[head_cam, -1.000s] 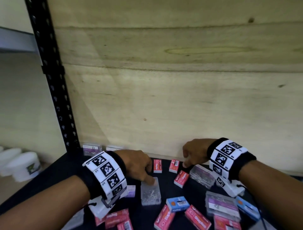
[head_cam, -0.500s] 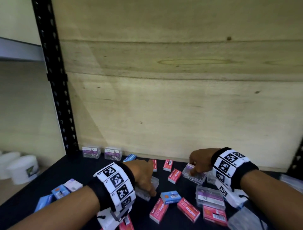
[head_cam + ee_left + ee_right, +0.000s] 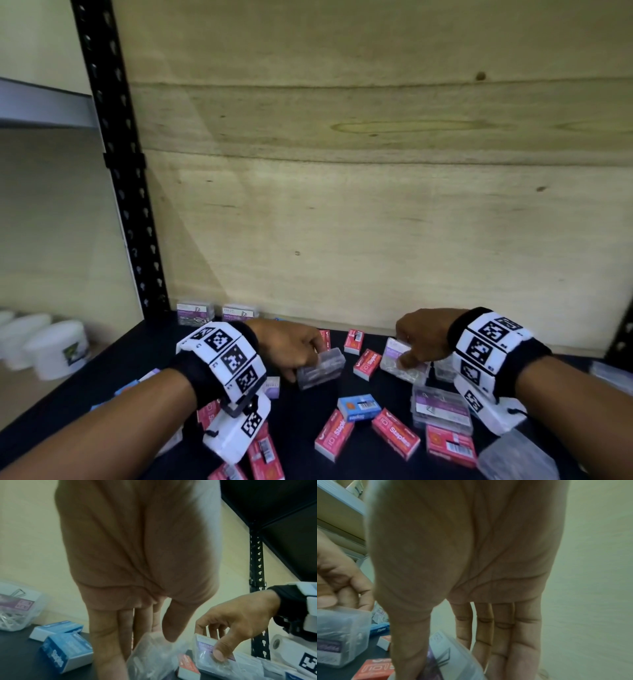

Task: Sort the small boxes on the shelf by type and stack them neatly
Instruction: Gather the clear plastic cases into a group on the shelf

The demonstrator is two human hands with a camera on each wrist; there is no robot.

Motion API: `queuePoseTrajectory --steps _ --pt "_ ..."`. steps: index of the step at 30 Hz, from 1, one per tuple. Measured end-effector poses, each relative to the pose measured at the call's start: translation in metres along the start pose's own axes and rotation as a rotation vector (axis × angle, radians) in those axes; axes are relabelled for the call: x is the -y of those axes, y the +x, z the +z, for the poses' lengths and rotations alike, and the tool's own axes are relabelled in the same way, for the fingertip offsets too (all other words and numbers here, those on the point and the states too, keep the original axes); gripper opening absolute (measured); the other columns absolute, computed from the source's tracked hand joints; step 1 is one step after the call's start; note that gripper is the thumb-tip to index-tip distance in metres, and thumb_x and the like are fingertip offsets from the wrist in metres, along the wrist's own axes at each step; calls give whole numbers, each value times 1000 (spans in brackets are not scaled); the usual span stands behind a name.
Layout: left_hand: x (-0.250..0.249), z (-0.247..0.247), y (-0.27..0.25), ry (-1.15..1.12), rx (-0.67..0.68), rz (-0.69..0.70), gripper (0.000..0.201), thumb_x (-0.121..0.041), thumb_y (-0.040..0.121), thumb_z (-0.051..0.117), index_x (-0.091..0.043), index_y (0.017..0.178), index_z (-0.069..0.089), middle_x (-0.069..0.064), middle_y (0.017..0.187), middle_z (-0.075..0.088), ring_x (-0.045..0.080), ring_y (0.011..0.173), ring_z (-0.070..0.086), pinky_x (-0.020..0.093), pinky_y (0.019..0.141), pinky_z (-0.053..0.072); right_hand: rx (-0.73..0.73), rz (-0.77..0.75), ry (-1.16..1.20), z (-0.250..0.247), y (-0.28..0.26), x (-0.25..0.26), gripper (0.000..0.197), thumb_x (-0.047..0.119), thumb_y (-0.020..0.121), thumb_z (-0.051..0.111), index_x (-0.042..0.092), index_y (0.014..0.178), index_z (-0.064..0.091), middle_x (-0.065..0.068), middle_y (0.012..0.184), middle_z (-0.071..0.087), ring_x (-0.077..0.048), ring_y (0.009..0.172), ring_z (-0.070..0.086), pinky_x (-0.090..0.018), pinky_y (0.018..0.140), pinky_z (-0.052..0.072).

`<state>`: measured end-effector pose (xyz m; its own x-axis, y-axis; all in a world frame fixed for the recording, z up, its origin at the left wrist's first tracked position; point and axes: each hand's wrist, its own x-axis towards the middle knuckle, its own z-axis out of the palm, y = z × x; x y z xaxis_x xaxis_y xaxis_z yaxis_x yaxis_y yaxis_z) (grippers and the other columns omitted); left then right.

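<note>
Small boxes lie scattered on the black shelf (image 3: 144,346): red staple boxes (image 3: 395,432), blue staple boxes (image 3: 358,406) and clear plastic clip boxes with purple labels. My left hand (image 3: 291,346) grips one clear clip box (image 3: 320,368) tilted just above the shelf; in the left wrist view its fingers (image 3: 106,635) and thumb clasp that box (image 3: 154,655). My right hand (image 3: 419,337) pinches another clear clip box (image 3: 399,359) between thumb and fingers, seen close in the right wrist view (image 3: 453,655). Two clear clip boxes (image 3: 195,311) stand against the back wall at the left.
A plywood panel (image 3: 376,205) closes the back of the shelf. A black perforated upright (image 3: 116,161) stands at the left, another (image 3: 621,339) at the right edge. White tubs (image 3: 56,347) sit beyond the left side. Another clear clip box (image 3: 442,407) lies under my right wrist.
Both hands have closed on clear clip boxes and tilted them up off the shelf. My left hand's box has turned from flat to on edge. The head view has tipped down slightly.
</note>
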<state>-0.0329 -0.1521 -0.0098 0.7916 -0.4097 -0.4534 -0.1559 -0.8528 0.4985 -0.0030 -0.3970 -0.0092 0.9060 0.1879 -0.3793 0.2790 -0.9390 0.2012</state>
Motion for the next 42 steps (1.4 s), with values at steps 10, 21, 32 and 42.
queuePoseTrajectory --steps 10,21,32,42 --pt "3 1 4 191 -104 50 41 -33 91 68 -20 127 51 -4 116 63 14 95 64 22 81 49 20 -13 25 -8 -10 5 44 42 89 66 14 121 62 -7 118 67 -27 105 65 -40 86 52" --pt "24 -27 -7 157 -164 89 67 -26 95 59 -50 147 24 -1 126 58 14 106 56 26 92 41 -26 -70 135 -42 -16 23 36 40 89 64 25 120 51 5 107 61 -16 96 63 -30 80 50" --pt "107 -70 -25 -74 -444 100 50 -14 90 68 -40 117 35 4 97 59 11 74 55 19 66 46 -123 -275 124 -74 24 97 45 42 92 62 25 131 48 10 97 53 -15 91 54 -28 72 40" --pt "187 -79 -40 -267 -421 47 45 -8 88 71 -27 120 46 8 96 63 16 76 56 29 69 48 -201 -431 55 -89 70 174 45 39 92 63 21 131 49 -5 120 61 -21 97 56 -32 80 46"
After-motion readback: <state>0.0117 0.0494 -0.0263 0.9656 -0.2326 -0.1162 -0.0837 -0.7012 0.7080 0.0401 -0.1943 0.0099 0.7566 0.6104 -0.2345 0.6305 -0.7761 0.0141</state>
